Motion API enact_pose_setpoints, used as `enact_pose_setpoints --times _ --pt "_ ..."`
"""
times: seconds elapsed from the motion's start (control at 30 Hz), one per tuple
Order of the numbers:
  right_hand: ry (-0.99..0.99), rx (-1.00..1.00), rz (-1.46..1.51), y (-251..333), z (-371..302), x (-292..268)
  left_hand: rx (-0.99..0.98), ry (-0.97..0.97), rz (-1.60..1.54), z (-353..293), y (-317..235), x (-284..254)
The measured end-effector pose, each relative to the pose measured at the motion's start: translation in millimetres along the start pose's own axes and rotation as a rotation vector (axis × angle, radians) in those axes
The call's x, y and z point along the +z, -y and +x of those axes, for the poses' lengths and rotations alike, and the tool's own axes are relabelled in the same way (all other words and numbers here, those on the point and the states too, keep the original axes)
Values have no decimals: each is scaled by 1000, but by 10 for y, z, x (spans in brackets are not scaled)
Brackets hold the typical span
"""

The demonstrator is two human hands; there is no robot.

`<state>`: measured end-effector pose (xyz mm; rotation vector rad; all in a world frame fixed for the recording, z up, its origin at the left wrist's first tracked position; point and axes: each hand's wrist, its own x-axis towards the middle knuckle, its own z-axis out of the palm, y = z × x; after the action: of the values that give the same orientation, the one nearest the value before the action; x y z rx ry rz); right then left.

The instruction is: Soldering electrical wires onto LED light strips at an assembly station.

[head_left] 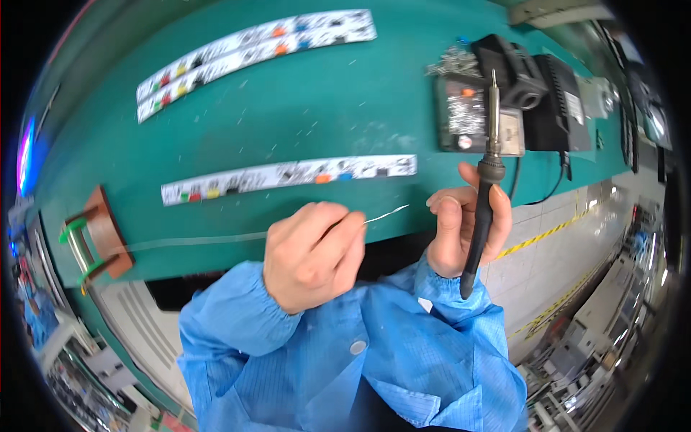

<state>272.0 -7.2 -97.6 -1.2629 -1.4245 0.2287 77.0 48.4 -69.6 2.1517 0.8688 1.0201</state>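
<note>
So basically the biggest thing in view is a green bench top [108, 162], w/ the person in a blue smock [309, 381] at its near edge. On the far right sits a black box [565, 104] w/ a cable, and just left of it a black holder [511, 72]. An open tray [446, 133] full of silvery bits is next to that, approx. on the holder's near left side.

Three long white strips w/ small coloured parts lie on the bench: two side by side at far left, incl. the farther one [252, 37] and its neighbour [248, 59], plus a single near strip [277, 176] around the middle, well apart from that pair.

Soldering iron [491, 170] is up at right, metal tip toward the far side, dark handle toward the person. Right hand [452, 237] has its fingers curled round that handle, FYI. Left hand [313, 252] is clenched, thumb + forefinger pinching a thin silvery wire [389, 214]; its short end pokes out rightward, on the near side of the near strip. Last, at near left: a green-ended spool [78, 245] on a brown stand [108, 229], w/ a pale strand [194, 241] running from there to the left hand.
</note>
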Motion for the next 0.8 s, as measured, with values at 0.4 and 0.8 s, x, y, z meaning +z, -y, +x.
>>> enact_pose_setpoints --times 0.4,0.8 --pt "-324 60 146 -288 28 -207 290 401 211 1711 276 -148" --pt "-315 80 147 -327 -4 -171 50 524 183 1905 641 533"
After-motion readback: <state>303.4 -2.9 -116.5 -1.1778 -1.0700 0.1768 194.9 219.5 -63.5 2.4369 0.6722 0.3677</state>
